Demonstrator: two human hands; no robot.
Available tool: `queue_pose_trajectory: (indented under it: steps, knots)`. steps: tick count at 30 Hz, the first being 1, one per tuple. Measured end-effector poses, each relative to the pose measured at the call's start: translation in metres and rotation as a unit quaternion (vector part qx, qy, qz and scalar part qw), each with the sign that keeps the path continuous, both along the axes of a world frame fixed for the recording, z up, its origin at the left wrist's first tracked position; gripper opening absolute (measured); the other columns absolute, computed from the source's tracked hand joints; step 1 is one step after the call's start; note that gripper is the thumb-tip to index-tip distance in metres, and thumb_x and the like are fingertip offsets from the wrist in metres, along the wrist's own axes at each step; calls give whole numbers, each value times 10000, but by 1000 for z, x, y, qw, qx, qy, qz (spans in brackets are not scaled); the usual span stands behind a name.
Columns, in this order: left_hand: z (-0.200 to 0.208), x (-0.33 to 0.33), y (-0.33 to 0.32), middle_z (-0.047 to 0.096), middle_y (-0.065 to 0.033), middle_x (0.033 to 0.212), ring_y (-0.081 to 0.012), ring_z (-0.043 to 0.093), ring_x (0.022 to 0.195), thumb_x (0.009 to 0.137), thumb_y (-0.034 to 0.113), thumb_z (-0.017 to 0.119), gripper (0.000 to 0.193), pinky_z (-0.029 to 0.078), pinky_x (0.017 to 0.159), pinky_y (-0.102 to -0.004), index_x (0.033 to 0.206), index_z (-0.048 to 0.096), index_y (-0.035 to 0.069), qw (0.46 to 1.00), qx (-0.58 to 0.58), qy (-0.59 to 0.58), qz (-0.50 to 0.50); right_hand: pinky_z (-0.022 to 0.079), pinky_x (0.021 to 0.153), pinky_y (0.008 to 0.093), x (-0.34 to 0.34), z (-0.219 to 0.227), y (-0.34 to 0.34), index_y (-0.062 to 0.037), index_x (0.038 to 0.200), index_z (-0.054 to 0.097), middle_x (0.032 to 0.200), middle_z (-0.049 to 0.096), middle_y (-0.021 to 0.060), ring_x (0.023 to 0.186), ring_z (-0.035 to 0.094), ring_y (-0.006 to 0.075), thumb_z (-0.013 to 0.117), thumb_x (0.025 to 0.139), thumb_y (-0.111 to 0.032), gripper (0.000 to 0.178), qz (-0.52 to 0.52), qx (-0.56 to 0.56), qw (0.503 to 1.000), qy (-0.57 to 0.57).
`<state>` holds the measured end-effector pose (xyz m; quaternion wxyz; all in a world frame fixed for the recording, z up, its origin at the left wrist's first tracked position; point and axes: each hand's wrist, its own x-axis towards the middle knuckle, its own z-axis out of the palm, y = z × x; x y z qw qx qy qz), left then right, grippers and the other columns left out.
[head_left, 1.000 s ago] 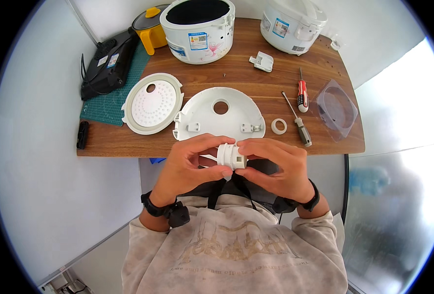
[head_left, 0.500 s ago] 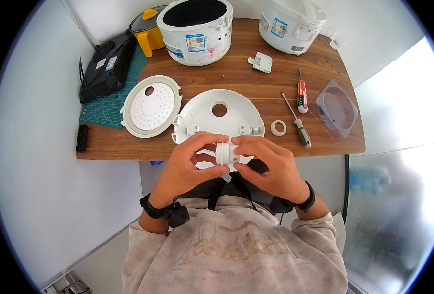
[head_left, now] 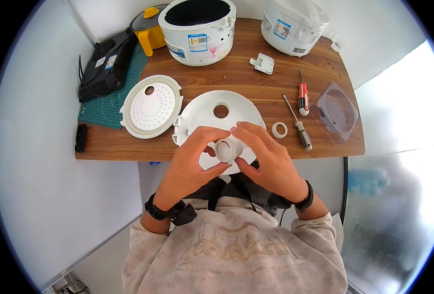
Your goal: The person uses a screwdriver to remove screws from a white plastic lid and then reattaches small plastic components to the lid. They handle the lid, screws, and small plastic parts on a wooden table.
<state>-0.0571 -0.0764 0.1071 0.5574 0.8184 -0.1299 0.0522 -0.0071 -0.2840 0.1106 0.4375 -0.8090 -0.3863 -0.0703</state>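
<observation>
Between my two hands is a small white round steam valve (head_left: 224,151), its ring-shaped end tilted up toward me. The fingertips of my left hand (head_left: 190,156) grip its left side, thumb below and fingers above. My right hand (head_left: 271,158) pinches the valve from the right in the same way. Just behind and partly beneath my hands lies a white round lid shell (head_left: 202,109) with a hole near its far side, overhanging the table's front edge. To its left rests a white inner lid (head_left: 146,115) with a grey sealing rim and many small perforations.
Right of the shell lie a white ring (head_left: 274,130), a grey-handled screwdriver (head_left: 303,134), a red-handled screwdriver (head_left: 303,98) and a clear plastic piece (head_left: 347,125). Behind are a white bracket (head_left: 263,63), an open rice cooker (head_left: 222,46), another cooker (head_left: 288,36), a yellow pot (head_left: 152,39) and a black device (head_left: 104,73).
The steam valve has turned between my hands, from lying sideways to showing its round end toward me. My right fingers have shifted slightly up along it.
</observation>
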Motion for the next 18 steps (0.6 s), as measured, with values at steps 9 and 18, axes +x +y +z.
queue_pose_trajectory:
  steps: [9, 18]
  knots:
    - [-13, -3, 3, 597, -96, 1240, -224, 623, 1060, 753, -8, 780, 671, 538, 850, -327, 1349, 489, 94, 997, 57, -41, 11, 569, 738, 385, 1, 11, 7, -92, 1212, 598, 1199, 609, 105, 925, 670, 314, 734, 812, -67, 423, 81, -35, 996, 22]
    - [-12, -6, 14, 601, -119, 1268, -209, 616, 1142, 793, -2, 780, 667, 544, 913, -329, 1373, 459, 72, 995, -81, 56, 9, 577, 762, 375, 7, 12, 14, -96, 1212, 570, 1209, 623, 114, 942, 673, 315, 758, 820, -96, 435, 118, -42, 989, 83]
